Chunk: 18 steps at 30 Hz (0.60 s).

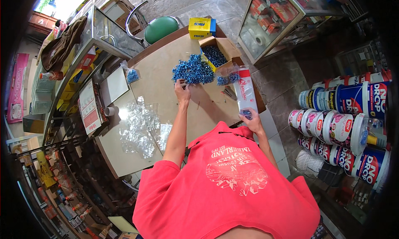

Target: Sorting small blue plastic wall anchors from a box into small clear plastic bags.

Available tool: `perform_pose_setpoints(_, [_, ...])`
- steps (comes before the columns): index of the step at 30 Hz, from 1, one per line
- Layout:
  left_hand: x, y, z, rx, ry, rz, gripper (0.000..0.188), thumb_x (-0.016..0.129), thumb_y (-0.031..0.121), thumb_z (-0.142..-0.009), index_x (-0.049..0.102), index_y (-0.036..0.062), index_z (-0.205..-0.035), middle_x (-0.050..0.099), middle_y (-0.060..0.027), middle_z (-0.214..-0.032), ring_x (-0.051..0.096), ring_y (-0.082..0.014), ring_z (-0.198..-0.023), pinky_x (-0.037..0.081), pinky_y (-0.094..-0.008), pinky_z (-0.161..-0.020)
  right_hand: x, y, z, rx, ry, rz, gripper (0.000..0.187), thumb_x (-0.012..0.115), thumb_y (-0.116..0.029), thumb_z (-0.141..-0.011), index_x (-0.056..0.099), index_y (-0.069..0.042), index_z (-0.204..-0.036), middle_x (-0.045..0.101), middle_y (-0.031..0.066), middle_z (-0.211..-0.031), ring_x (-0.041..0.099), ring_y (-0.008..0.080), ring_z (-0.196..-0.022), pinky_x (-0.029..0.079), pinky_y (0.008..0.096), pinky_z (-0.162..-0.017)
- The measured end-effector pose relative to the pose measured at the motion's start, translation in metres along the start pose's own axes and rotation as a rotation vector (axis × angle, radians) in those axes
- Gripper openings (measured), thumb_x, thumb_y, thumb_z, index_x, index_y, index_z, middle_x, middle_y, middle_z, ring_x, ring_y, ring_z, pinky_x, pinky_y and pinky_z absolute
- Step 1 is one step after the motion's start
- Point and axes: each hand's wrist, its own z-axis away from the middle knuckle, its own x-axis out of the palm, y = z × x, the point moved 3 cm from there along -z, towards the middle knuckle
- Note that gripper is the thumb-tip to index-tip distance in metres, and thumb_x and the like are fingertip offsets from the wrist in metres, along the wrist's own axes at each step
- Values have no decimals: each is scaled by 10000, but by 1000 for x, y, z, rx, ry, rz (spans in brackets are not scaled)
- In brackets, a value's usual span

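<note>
A heap of small, shiny blue screws [193, 70] is spread on the table. At its near left edge is my left hand [182, 91], its fingers bent together; what they hold, if anything, is too small to make out. My right hand [252, 121] is closed around a cluster of blue screws [246, 113] at the table's right edge. Just beyond it lies a long white and red plastic packet [246, 91]. Beside the heap, an open cardboard box [227, 51] contains darker blue screws. A clear bag of blue screws [227, 79] rests between heap and packet.
Clear plastic bags [139, 128] cover part of the table's left side, near a white cup [109, 111]. A small filled bag [132, 75] lies farther back. A yellow box [201, 27] and green stool [161, 30] are at the far side. Paint buckets [347, 128] stand right.
</note>
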Motion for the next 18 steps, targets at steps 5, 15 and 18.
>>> perform_pose_setpoints(5, [-10, 64, 22, -112, -74, 281, 333, 714, 13, -745, 528, 18, -1022, 612, -106, -949, 640, -182, -835, 539, -283, -705, 1, -4, -8, -45, 4, 59, 276, 718, -168, -773, 613, -11, -974, 640, 63, -832, 589, 105, -753, 486, 257, -697])
perform_pose_setpoints(15, [-20, 256, 93, 378, -801, 459, 421, 709, -14, -754, 500, 18, -1118, 612, -83, -1007, 674, -159, -837, 525, -266, -706, 15, -10, -27, -77, -51, 21, 377, 736, -271, -751, 599, -16, -992, 642, 100, -843, 606, 142, -761, 493, 282, -689])
perform_pose_setpoints(18, [-18, 271, 102, 580, -797, 349, 454, 707, -12, -735, 513, 25, -1143, 619, -91, -1026, 680, -170, -816, 519, -278, -708, 14, -6, -29, -112, 7, 52, 456, 753, -323, -730, 587, -7, -1014, 641, 126, -858, 615, 161, -775, 502, 301, -700])
